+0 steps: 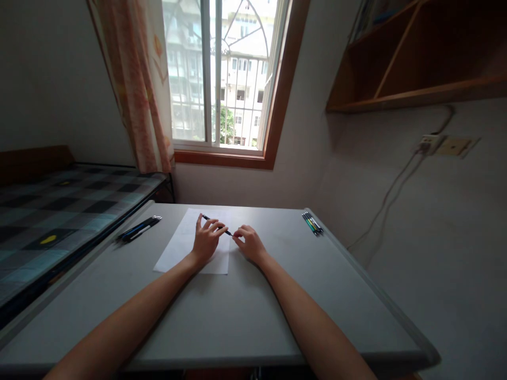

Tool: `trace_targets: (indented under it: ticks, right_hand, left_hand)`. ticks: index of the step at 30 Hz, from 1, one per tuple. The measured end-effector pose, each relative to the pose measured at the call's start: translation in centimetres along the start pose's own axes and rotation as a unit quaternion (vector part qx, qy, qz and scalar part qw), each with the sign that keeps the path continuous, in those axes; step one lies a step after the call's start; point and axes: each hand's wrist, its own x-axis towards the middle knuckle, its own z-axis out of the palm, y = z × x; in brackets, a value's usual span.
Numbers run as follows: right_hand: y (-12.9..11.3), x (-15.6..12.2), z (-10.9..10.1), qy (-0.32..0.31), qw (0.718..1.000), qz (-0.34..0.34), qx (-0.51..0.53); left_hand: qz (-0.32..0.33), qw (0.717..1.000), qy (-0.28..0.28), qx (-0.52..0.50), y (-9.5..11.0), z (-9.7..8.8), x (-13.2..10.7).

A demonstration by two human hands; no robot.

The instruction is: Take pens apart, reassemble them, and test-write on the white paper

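A slim dark pen (228,232) is held at a slant over a white sheet of paper (177,252). My left hand (206,238) is closed around it, the fingers covering its middle, with one end showing past the index finger. At the pen's lower right end, my right hand (249,243) is closed in a pinch, thumb and fingertips together. Whether a cap or small part sits between those fingertips is too small to tell. The paper lies flat under my left hand; my right hand is just off its right edge.
On the grey-white table (186,322), several dark pens (139,229) lie in a bunch at the left edge. Several pens with green and dark barrels (312,224) lie near the right edge. A checked bed (79,211) stands left, a window (222,79) ahead, a wooden shelf (420,89) upper right.
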Motion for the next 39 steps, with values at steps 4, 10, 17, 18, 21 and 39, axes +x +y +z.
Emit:
trace_targets:
  ticks: [4,10,17,18,21,39]
  right_hand:
    - [0.1,0.0,0.1,0.003,1.000,0.000,0.004]
    - [0.1,-0.1,0.0,0.003,1.000,0.002,0.006]
    - [0.3,-0.1,-0.1,0.004,1.000,0.018,0.004]
    - [0.3,-0.1,-0.1,0.003,1.000,0.018,0.004]
    - [0.1,-0.1,-0.1,0.002,1.000,0.016,0.006]
    - [-0.6,-0.1,-0.8,0.013,0.998,0.064,-0.027]
  left_hand:
    - [-0.010,1.000,-0.002,-0.003,0.0,0.0,0.0]
    - [-0.007,1.000,0.003,-0.002,0.1,0.0,0.0]
    - [-0.014,1.000,-0.005,-0.004,0.1,-0.2,0.0]
    - [-0.012,1.000,-0.002,-0.004,0.1,-0.2,0.0]
    - [0.003,1.000,0.005,-0.008,0.1,-0.1,0.0]
    - [0.007,1.000,-0.006,-0.013,-0.3,0.5,-0.1]
